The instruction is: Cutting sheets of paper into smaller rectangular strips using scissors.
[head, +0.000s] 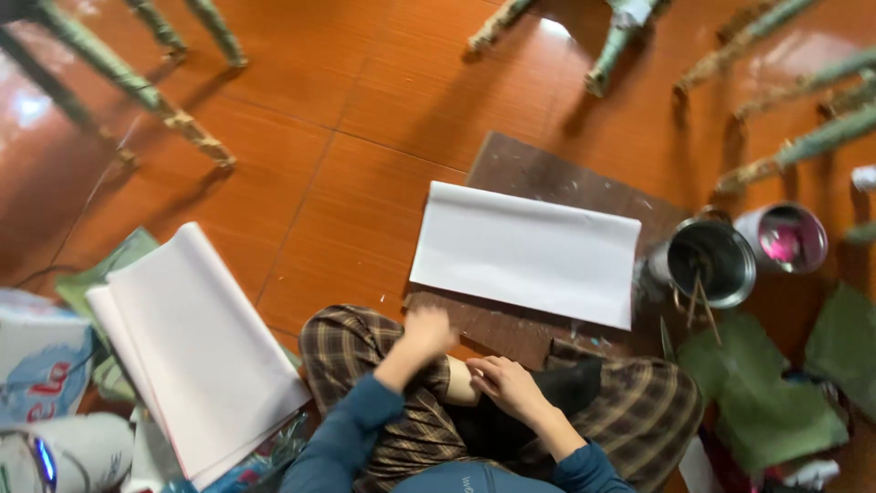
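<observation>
1. Left hand (427, 330): raised in front of the body, blurred; fingers appear curled, though whether they close on anything cannot be told.
2. Left forearm: blue sleeve, angled up and to the right from the lower centre of the view.
3. Right hand (507, 383): palm down, fingers loosely spread and pointing left, resting low at the lap.
4. Right forearm: blue sleeve, entering from the lower right.
5. The hands sit near each other, not touching.

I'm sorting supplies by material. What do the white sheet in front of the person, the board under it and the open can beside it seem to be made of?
White sheet: likely paper, matte, thin, lying flat with a soft fold shadow. Board: looks like dark brown wood or hardboard, dull, speckled with pale flecks. Open can: apparently metal, its grey rim and inner wall glinting; thin sticks stand inside.
</observation>
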